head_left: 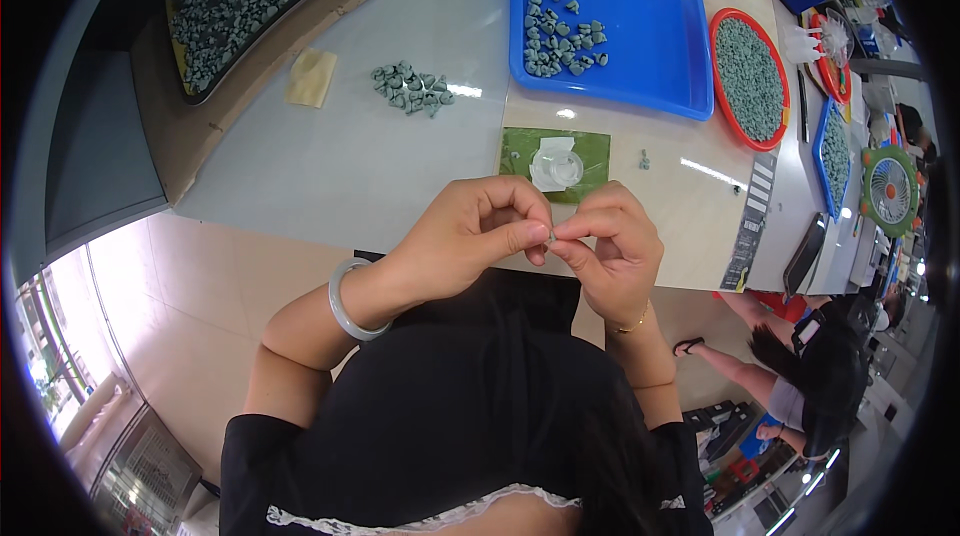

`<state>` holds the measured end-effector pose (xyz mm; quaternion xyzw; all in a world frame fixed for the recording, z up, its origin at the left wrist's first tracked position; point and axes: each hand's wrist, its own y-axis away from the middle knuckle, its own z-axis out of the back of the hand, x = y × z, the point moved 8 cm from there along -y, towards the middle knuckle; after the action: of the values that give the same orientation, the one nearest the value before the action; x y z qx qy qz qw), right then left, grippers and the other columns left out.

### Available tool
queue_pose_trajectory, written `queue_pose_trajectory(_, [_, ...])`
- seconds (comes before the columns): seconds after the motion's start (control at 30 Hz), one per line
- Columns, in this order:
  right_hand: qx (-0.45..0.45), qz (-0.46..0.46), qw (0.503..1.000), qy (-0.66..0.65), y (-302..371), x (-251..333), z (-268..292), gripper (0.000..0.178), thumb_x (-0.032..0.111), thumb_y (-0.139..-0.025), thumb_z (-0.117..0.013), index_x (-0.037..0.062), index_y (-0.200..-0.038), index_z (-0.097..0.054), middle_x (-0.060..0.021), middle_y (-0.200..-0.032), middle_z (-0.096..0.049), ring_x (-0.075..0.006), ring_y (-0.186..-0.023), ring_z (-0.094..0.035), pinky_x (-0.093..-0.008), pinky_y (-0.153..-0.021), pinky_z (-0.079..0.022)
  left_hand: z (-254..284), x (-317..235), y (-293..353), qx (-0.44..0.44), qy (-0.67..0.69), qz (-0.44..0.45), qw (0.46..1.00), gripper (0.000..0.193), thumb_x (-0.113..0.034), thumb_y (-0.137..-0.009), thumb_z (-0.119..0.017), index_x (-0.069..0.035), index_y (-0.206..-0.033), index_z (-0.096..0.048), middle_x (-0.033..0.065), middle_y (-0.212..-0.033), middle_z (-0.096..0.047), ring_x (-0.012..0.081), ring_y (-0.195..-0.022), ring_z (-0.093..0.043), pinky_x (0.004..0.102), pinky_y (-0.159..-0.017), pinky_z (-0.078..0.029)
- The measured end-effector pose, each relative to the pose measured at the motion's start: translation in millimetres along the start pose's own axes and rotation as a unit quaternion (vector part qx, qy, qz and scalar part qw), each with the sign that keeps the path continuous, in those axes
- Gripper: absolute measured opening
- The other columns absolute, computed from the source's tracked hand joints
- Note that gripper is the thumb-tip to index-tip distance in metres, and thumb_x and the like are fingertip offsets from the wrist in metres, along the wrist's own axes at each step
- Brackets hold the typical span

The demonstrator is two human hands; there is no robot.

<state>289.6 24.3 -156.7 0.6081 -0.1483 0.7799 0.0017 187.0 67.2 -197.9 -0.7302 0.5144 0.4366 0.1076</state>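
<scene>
My left hand and my right hand meet above the table's near edge. Their fingertips pinch a tiny grey-green piece from both sides; most of it is covered, and its kind cannot be made out. Just beyond the fingers lies a green mat bearing a small clear round dish on white paper. To the left, a loose heap of grey-green moulded pieces rests on the table. Farther off, a blue tray holds more such pieces, bunched at its left side.
A red round tray full of small grey-green bits stands right of the blue one. At far left is a dark tray of pieces, with a yellowish pad nearby. A phone and green fan are rightward; another person sits beyond.
</scene>
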Motion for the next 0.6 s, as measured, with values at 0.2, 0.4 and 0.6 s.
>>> queue_pose_trajectory(0.2, [0.078,0.044,0.990,0.113,-11,10,-1,0.014,0.005,-0.062,-0.071,0.0045,-0.070,-0.060,-0.0035,-0.069,-0.052,-0.0166,-0.064,-0.046,-0.0263,-0.057,-0.037,5,1,0,-0.010,-0.072,-0.010,0.997,0.008,-0.006,-0.083,-0.055,0.002,-0.080,-0.054,0.0044,-0.080,-0.055,0.0108,-0.072,-0.055,0.0234,-0.067,-0.046])
queue_pose_trajectory(0.4, [0.139,0.024,0.980,0.142,-11,3,-11,0.014,0.005,-0.061,-0.071,0.0055,-0.069,-0.060,-0.0044,-0.067,-0.052,-0.0188,-0.063,-0.047,-0.0272,-0.056,-0.037,12,8,1,-0.021,-0.085,-0.003,0.996,0.008,-0.006,-0.082,-0.057,0.002,-0.081,-0.056,0.0047,-0.080,-0.056,0.0113,-0.072,-0.057,0.0235,-0.066,-0.047])
queue_pose_trajectory(0.6, [0.066,0.109,0.974,0.185,-9,8,-13,0.014,0.003,-0.062,-0.070,0.0038,-0.071,-0.059,-0.0054,-0.068,-0.052,-0.0200,-0.064,-0.048,-0.0282,-0.057,-0.039,16,16,-2,-0.044,-0.002,0.027,0.999,0.012,-0.009,-0.084,-0.055,0.002,-0.084,-0.055,0.0067,-0.082,-0.055,0.0127,-0.072,-0.057,0.0242,-0.069,-0.048])
